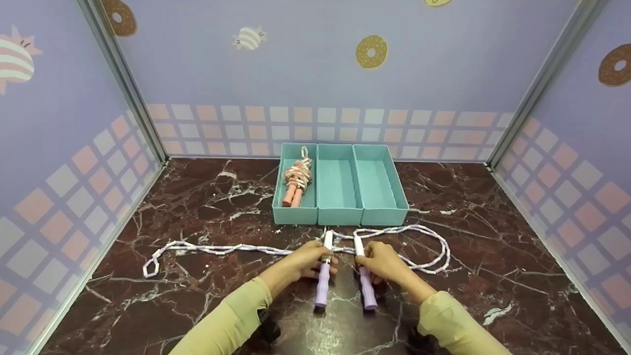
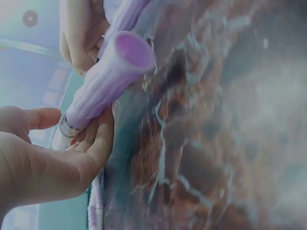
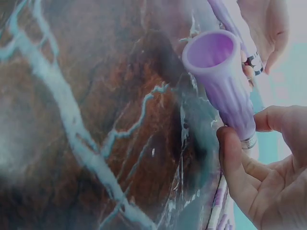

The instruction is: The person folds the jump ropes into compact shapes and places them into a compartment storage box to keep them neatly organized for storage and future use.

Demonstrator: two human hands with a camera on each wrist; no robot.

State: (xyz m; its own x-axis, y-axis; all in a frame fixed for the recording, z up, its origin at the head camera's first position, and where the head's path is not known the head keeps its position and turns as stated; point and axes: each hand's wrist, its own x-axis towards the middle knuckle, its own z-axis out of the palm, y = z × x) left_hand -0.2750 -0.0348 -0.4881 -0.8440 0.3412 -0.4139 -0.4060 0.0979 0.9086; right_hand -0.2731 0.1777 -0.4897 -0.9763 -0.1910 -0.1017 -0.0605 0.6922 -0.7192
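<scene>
A jump rope with purple-and-white handles and white-and-lilac beads lies across the dark table. My left hand (image 1: 308, 259) holds its left handle (image 1: 323, 286), with fingers beneath and the thumb near the white collar. My right hand (image 1: 384, 261) pinches the right handle (image 1: 367, 288) between thumb and fingers near the metal ring. Both handles point toward me, side by side and a little apart. The doubled beaded cord (image 1: 222, 250) stretches out to the left, and a wide cord loop (image 1: 446, 249) lies to the right. In the left wrist view, the near handle's hollow end (image 2: 134, 51) faces the camera.
Behind the hands stands a teal tray (image 1: 340, 217) with three compartments. Its left compartment holds a bundled pink-and-white jump rope (image 1: 298, 175), handles toward me. Patterned panels (image 1: 315, 74) enclose the marbled table (image 1: 207, 207) at the back and both sides.
</scene>
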